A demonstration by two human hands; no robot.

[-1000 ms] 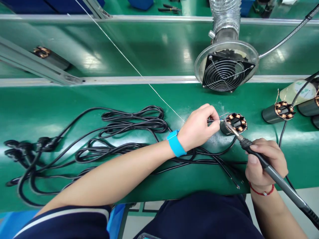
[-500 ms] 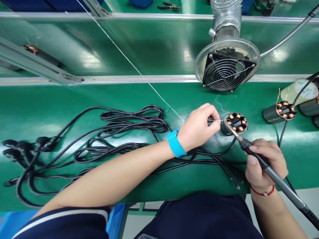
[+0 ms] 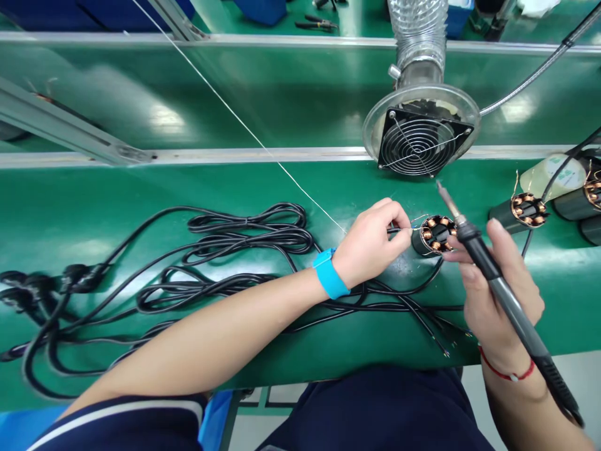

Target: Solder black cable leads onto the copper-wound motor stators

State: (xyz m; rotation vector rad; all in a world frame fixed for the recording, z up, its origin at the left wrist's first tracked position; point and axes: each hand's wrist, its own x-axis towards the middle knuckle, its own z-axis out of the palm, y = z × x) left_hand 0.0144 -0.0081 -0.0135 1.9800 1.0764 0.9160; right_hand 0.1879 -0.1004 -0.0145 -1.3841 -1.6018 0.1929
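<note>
My left hand [image 3: 378,238], with a blue band at the wrist, pinches the end of a black cable beside a copper-wound stator [image 3: 436,235]. Thin wires run between the fingertips and the stator. A thin white strand [image 3: 244,128] comes down from the upper left to this hand. In my right hand [image 3: 504,294] is a soldering iron [image 3: 502,285], its tip pointing up and clear of the stator, just below the fan. The fingers of this hand lie loosely about the handle.
A round fume hood with a fan [image 3: 417,144] hangs above the bench. Coiled black cables [image 3: 248,238] with plugs [image 3: 37,288] cover the left side. More stators [image 3: 519,213] and a yellowish roll [image 3: 554,178] stand at the right.
The soldering iron has lifted off the wires at the stator, its tip now higher and farther from me. My right hand's grip has loosened. My left hand stays at the stator.
</note>
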